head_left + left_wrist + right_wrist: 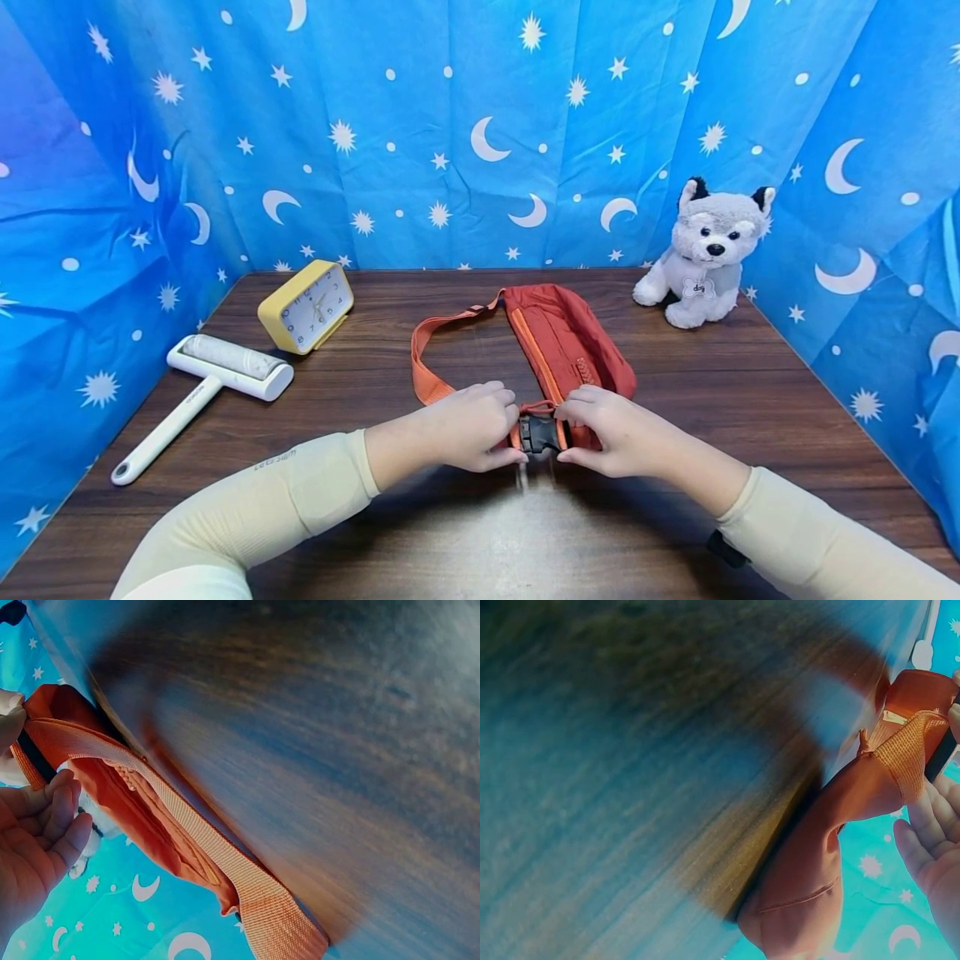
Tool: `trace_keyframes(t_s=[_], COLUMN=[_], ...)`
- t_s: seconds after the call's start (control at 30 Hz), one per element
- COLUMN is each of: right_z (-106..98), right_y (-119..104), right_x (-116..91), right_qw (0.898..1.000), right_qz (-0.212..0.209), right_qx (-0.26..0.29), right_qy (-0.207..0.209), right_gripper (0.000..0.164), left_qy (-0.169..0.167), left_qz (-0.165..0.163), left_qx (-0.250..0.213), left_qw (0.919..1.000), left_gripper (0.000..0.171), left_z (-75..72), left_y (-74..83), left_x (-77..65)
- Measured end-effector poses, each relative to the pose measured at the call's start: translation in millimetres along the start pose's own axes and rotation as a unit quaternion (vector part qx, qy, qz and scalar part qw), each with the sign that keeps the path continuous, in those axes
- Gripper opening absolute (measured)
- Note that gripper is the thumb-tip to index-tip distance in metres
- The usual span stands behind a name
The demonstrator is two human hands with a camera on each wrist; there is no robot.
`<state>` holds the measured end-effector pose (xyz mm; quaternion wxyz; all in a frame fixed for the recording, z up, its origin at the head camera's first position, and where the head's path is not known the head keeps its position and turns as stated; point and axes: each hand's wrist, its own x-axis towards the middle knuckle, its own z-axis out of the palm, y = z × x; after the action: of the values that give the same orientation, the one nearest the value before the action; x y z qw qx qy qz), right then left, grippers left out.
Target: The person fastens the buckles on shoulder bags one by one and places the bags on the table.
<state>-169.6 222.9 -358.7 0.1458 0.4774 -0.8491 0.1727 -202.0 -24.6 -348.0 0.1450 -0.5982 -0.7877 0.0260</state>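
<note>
A rust-red waist bag (562, 333) with an orange zip lies on the wooden table, its orange strap (429, 354) looping out to the left. Between the two hands the black side-release buckle (538, 435) is held up, its two halves joined. My left hand (480, 425) pinches the strap end at the buckle's left side. At the other side, my right hand (611, 429) pinches the strap and buckle end next to the bag. In the left wrist view the left hand (37, 832) has its fingertips at the strap by the black buckle piece; the right wrist view shows the right hand (934, 840) likewise.
A yellow alarm clock (307, 307) stands at the back left, with a white lint roller (217, 375) nearer the front. The grey-and-white plush dog (708, 250) sits at the back right. A blue star-and-moon curtain (480, 125) borders the table.
</note>
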Motion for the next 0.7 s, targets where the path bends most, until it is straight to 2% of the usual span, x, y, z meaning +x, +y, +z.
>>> trace_keyframes(t_s=[0.7], right_z=[0.3], right_y=[-0.7], right_x=[2.8], right_qw=[1.000], right_qz=[0.006], right_qx=[0.020], right_qy=[-0.008], right_gripper=[0.034], left_qy=[-0.002], left_qz=[-0.003], left_qx=[-0.004], left_qw=[1.0000], left_gripper=[0.040], left_z=[0.7], left_y=[-1.4], left_x=[-2.0])
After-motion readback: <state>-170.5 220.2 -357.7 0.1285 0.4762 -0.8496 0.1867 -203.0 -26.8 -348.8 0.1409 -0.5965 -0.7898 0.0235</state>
